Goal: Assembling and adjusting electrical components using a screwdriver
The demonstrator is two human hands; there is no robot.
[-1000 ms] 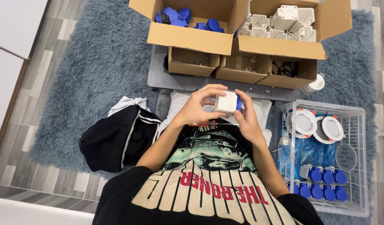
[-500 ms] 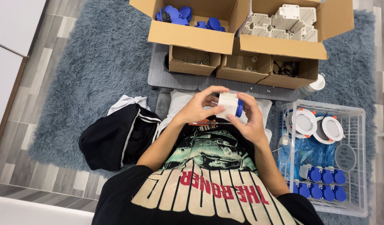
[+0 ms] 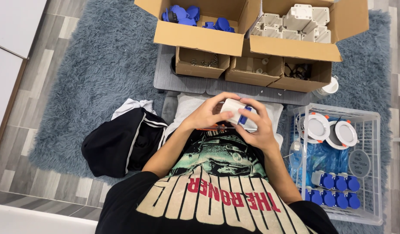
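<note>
Both hands, the left hand (image 3: 207, 113) and the right hand (image 3: 259, 128), are gripping a small white box (image 3: 233, 107) with a blue cap (image 3: 243, 116) above the lap, near the wire basket (image 3: 373, 173) and cardboard boxes (image 3: 200, 38).

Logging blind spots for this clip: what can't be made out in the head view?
- White box with blue part: underside covered by left hand and right hand.
- Small cardboard boxes: contents too small to identify.
- White crate: lower corner cut by frame edge.
</note>
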